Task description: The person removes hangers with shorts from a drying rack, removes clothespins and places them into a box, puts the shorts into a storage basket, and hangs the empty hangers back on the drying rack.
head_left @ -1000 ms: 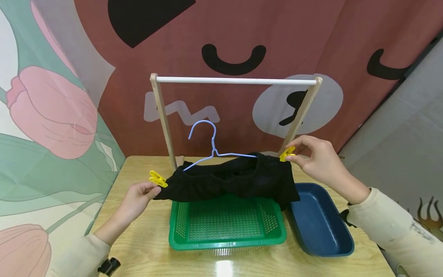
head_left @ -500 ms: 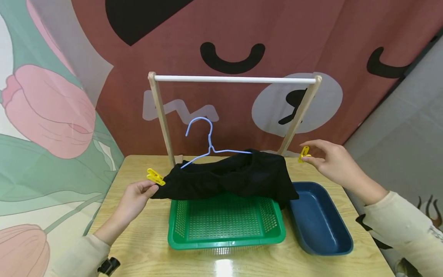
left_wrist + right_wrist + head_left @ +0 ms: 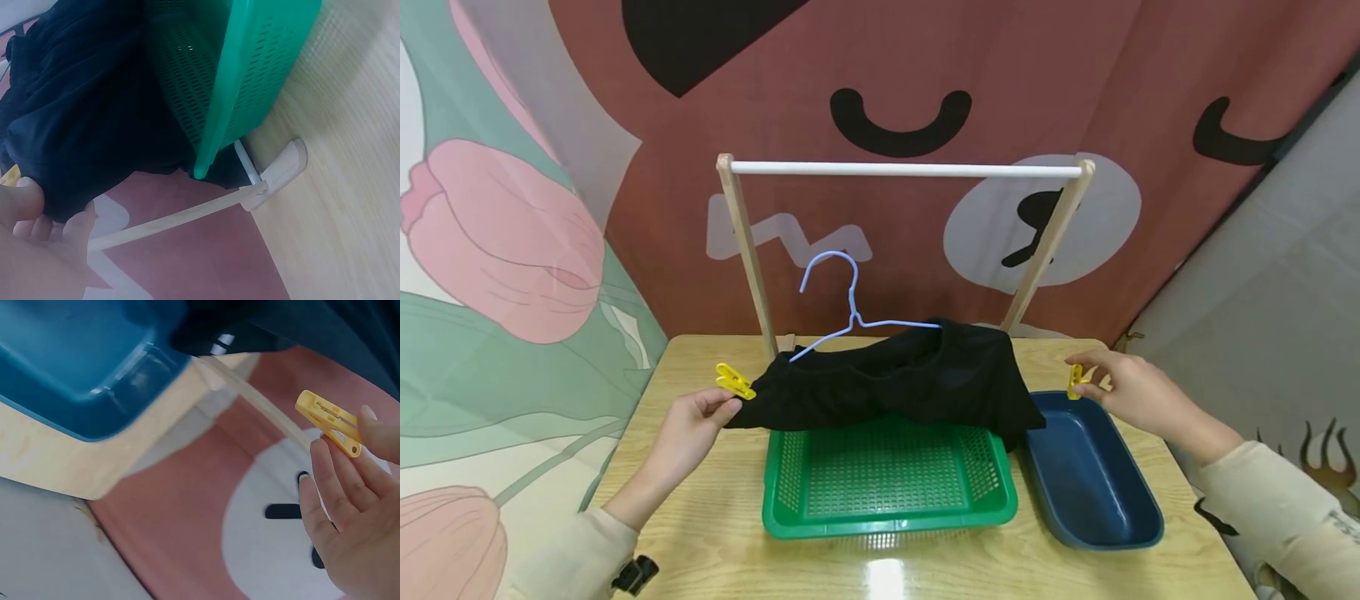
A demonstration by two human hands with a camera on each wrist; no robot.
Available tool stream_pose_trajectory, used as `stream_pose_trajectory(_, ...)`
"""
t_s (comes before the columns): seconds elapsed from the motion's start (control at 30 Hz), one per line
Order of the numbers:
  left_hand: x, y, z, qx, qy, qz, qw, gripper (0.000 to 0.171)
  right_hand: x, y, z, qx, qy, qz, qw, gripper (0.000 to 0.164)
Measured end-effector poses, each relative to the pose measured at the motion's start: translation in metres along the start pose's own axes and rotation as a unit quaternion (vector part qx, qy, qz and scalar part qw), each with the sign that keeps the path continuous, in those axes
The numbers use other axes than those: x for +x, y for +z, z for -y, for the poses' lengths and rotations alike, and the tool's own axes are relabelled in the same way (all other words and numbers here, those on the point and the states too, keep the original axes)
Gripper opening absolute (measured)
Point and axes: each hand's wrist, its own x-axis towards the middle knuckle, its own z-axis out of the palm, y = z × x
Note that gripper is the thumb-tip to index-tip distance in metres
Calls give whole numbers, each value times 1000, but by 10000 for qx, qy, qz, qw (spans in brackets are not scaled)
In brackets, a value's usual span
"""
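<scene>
Where a reddish-brown backdrop (image 3: 880, 50) with cartoon shapes closes off the rear, a wood-grained counter (image 3: 700, 517) carries everything. A rack (image 3: 906, 170) of pale wood and white bar stands towards the back, its bar raised and bare, probably for hanging. The black garment (image 3: 880, 383) lies spread across the far part of a green basket (image 3: 887, 527), neckline up, seemingly so both shoulders can be reached; whether the basket's rear rim bears it is hidden. To the right sits a blue tray (image 3: 1093, 483), close at hand, perhaps for small parts. A lavender hanger (image 3: 853, 300) has its arms inside the neckline and its hook upright, free of the bar. The left hand (image 3: 691, 429) pinches the sleeve's end, likely to keep it taut, beside a yellow clip (image 3: 733, 381) at the cloth's edge. The right hand (image 3: 1138, 390), apart from the garment, grips another clip (image 3: 328, 419) between thumb and fingers near the tray's far end. Small lettering on the right cuff's sleeve (image 3: 1262, 500) cannot be read; no brand shows.
</scene>
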Motion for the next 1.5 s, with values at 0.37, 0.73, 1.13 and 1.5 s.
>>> stream_pose_trajectory(0.37, 0, 0, -1, -32, -20, -14, 10000, 19, -12, 38, -25, 117, 290, 700, 9971, 36)
stream_pose_trajectory(0.73, 0, 1, -1, -7, 95, -55, 9999, 16, -20, 69, -52, 234, 557, 1183, 9911, 37)
stream_pose_trajectory(1.13, 0, 1, -2, -102, 67, -1, 9999, 17, -29, 105, -69, 137, 741, 1404, 9872, 36)
stream_pose_trajectory(1.5, 0, 1, -2, -57, 65, 42, 10000, 17, -34, 127, -79, -123, 805, 1486, 9855, 30)
